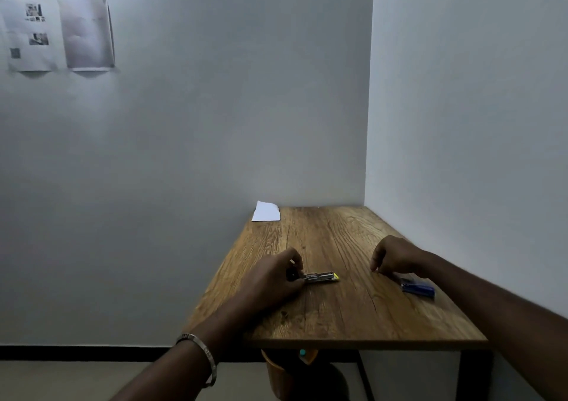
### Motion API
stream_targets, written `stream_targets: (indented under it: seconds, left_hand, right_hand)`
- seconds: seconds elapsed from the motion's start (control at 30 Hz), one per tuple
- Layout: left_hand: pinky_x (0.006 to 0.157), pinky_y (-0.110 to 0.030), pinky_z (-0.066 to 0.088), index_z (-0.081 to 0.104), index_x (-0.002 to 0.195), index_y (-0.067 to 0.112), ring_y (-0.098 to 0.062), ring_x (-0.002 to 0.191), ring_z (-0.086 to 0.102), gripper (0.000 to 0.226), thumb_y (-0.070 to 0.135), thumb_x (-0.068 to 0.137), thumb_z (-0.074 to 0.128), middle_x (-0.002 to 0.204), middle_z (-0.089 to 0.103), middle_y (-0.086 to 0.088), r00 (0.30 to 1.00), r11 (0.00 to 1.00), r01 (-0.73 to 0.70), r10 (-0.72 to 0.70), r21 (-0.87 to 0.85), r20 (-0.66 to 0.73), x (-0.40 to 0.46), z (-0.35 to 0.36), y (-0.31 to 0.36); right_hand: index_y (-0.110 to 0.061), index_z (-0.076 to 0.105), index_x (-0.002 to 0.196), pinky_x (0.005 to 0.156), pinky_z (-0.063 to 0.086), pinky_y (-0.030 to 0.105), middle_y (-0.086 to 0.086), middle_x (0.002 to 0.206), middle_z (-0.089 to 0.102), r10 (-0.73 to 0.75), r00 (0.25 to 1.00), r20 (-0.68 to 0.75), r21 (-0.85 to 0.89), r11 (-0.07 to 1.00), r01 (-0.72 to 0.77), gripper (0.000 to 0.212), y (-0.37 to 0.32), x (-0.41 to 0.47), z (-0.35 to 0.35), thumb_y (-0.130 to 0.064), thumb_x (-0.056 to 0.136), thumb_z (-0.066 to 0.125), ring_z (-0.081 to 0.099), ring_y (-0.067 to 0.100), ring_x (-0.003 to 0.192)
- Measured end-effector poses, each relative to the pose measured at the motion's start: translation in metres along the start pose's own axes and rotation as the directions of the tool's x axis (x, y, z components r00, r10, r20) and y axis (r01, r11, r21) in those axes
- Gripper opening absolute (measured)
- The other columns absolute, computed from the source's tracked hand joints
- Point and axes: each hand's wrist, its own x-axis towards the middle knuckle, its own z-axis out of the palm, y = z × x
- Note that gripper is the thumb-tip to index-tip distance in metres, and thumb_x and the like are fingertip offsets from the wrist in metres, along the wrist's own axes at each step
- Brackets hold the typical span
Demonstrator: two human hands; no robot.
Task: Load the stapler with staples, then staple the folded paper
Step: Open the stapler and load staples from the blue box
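Observation:
A small metal stapler [321, 276] with a yellow tip lies flat on the wooden table [338, 314]. My left hand [273, 277] grips its near end, fingers curled around it. My right hand [395, 256] rests on the table further right, its fingers curled down and pinched together; whether anything is in them I cannot see. Just behind that hand lies a blue staple box [418, 288]. A folded white paper [266, 211] lies at the table's far left corner, well beyond both hands.
The table stands in a corner, with a wall along its far edge and another along its right side. Printed sheets [58, 31] hang on the wall at upper left. An orange bin [285, 373] sits under the table's front edge.

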Motion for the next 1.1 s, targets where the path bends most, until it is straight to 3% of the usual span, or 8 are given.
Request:
stream_targets:
  seconds: [0.13, 0.3, 0.43, 0.6, 0.67, 0.83, 1.0, 1.1]
  left_hand:
    - [0.08, -0.024, 0.059, 0.058, 0.105, 0.025, -0.005, 0.091, 0.068, 0.026, 0.027, 0.084, 0.074, 0.101, 0.072, 0.004, 1.0, 1.0, 0.008, -0.008, 0.017, 0.006, 0.0, 0.0, 0.0]
    - [0.081, -0.026, 0.06, 0.059, 0.106, 0.025, -0.006, 0.092, 0.067, 0.027, 0.026, 0.084, 0.074, 0.103, 0.071, 0.004, 1.0, 1.0, 0.017, -0.017, 0.023, 0.014, 0.0, -0.001, 0.001]
    - [0.081, -0.028, 0.06, 0.058, 0.107, 0.026, -0.005, 0.092, 0.067, 0.028, 0.028, 0.084, 0.074, 0.103, 0.071, 0.006, 0.999, 0.999, 0.019, -0.02, 0.029, 0.027, 0.0, -0.001, 0.001]
    - [0.083, -0.028, 0.06, 0.057, 0.113, 0.026, -0.005, 0.094, 0.068, 0.034, 0.03, 0.084, 0.074, 0.108, 0.072, 0.006, 0.999, 1.0, 0.018, -0.02, 0.024, 0.047, -0.001, -0.001, 0.002]
    - [0.085, -0.029, 0.06, 0.056, 0.115, 0.027, -0.005, 0.096, 0.068, 0.036, 0.03, 0.084, 0.074, 0.11, 0.072, 0.006, 0.998, 1.0, 0.02, -0.021, 0.014, 0.052, -0.001, -0.001, 0.002]
    - [0.086, -0.03, 0.059, 0.055, 0.119, 0.028, -0.005, 0.097, 0.067, 0.039, 0.033, 0.084, 0.073, 0.113, 0.071, 0.006, 0.998, 1.0, 0.021, -0.022, 0.022, 0.061, -0.001, -0.001, 0.001]
    - [0.09, -0.034, 0.057, 0.053, 0.124, 0.031, -0.005, 0.104, 0.064, 0.047, 0.042, 0.083, 0.072, 0.116, 0.07, 0.009, 0.998, 0.998, 0.02, -0.024, 0.051, 0.063, -0.001, -0.001, 0.003]
    - [0.097, -0.029, 0.047, 0.053, 0.131, 0.028, -0.007, 0.12, 0.052, 0.054, 0.052, 0.084, 0.066, 0.125, 0.065, 0.011, 0.997, 0.988, -0.02, 0.032, 0.155, -0.075, -0.003, 0.0, 0.006]
  right_hand:
    - [-0.012, 0.076, 0.082, 0.067, 0.048, 0.018, 0.001, 0.094, 0.074, -0.005, 0.999, -0.031, 0.013, 1.0, 0.005, 0.024, 0.005, 0.001, 0.002, 0.009, 0.085, 0.064, 0.065, 0.009, 0.088]
    - [-0.011, 0.077, 0.086, 0.079, 0.055, 0.025, 0.005, 0.101, 0.074, -0.025, 0.998, -0.058, 0.024, 0.999, 0.026, 0.017, 0.011, -0.001, 0.002, 0.004, 0.084, 0.07, 0.066, 0.012, 0.092]
    - [-0.013, 0.076, 0.086, 0.077, 0.054, 0.022, 0.004, 0.1, 0.074, -0.034, 0.997, -0.067, 0.056, 0.998, 0.038, 0.016, 0.014, -0.007, -0.001, 0.002, 0.083, 0.072, 0.067, 0.011, 0.091]
    - [-0.011, 0.074, 0.096, 0.073, 0.051, 0.023, 0.002, 0.096, 0.073, -0.091, 0.953, -0.29, 0.246, 0.955, 0.166, 0.014, 0.012, -0.026, -0.018, -0.009, 0.083, 0.077, 0.068, 0.013, 0.091]
    - [-0.013, 0.072, 0.098, 0.074, 0.051, 0.023, 0.0, 0.095, 0.072, -0.13, 0.94, -0.315, 0.278, 0.935, 0.222, 0.019, 0.016, -0.039, -0.026, -0.016, 0.081, 0.079, 0.067, 0.012, 0.091]
    - [-0.027, 0.069, 0.106, 0.079, 0.053, 0.023, -0.008, 0.104, 0.068, -0.147, 0.983, -0.109, 0.143, 0.976, 0.161, 0.034, 0.045, -0.066, -0.019, -0.034, 0.076, 0.083, 0.065, 0.008, 0.097]
    - [-0.036, 0.065, 0.103, 0.073, 0.048, 0.017, -0.01, 0.109, 0.066, -0.139, 0.979, -0.147, 0.019, 0.99, 0.143, 0.03, 0.062, -0.073, 0.004, -0.034, 0.078, 0.081, 0.062, 0.004, 0.096]
    - [-0.039, 0.065, 0.097, 0.07, 0.046, 0.015, -0.012, 0.106, 0.068, -0.151, 0.965, -0.216, 0.018, 0.987, 0.159, 0.025, 0.061, -0.076, 0.012, -0.027, 0.08, 0.079, 0.062, 0.002, 0.092]
